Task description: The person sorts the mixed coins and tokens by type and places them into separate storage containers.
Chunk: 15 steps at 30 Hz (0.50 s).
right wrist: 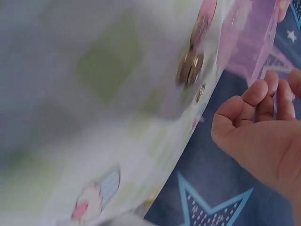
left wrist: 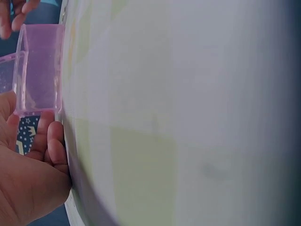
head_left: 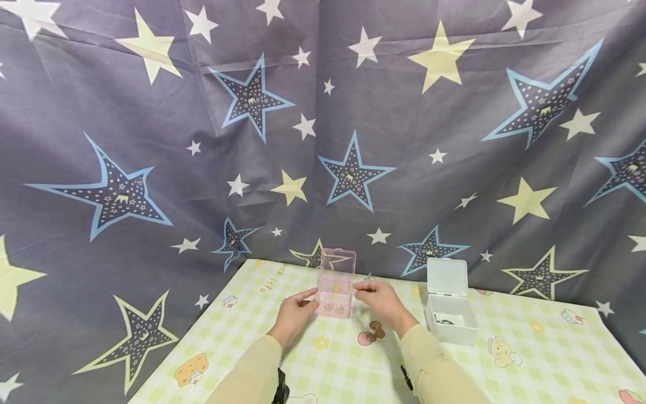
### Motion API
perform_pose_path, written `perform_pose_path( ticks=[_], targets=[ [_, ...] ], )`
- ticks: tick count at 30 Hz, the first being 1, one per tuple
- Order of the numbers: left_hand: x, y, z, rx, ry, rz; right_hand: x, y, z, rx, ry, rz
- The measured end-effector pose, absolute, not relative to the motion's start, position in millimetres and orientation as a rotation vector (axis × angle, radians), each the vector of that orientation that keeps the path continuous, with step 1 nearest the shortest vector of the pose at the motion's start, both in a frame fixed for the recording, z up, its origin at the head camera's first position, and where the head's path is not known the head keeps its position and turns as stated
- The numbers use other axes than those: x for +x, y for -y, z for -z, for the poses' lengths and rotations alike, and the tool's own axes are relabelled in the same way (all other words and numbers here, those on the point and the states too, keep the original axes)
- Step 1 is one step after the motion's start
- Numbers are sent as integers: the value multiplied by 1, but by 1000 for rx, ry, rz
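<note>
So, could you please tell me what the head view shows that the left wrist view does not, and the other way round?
Only the head view shows the open white box with a dark item inside, and the brown pieces on the cloth.

Only the left wrist view shows, from low down, the left hand's bent lower fingers near the end of the pink box.

Both show the pink box, the left hand beside it, at least part of the right hand, the cloth and the starry curtain.
</note>
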State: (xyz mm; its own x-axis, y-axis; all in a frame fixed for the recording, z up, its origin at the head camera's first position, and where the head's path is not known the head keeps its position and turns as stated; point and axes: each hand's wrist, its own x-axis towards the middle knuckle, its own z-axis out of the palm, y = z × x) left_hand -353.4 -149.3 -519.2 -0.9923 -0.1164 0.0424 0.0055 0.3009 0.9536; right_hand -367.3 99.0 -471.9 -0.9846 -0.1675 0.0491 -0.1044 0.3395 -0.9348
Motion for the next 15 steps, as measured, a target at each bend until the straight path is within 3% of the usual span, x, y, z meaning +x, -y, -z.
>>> perform_pose_path(
  ticks=[9,15],
  targets=[
    [-356,148,521,126,2442,1783,-381,-134,478,-131,-2842,1453],
    [-353,146,519,133,2447,1749,-381,-138,493,-225,-2922,1206]
  ],
)
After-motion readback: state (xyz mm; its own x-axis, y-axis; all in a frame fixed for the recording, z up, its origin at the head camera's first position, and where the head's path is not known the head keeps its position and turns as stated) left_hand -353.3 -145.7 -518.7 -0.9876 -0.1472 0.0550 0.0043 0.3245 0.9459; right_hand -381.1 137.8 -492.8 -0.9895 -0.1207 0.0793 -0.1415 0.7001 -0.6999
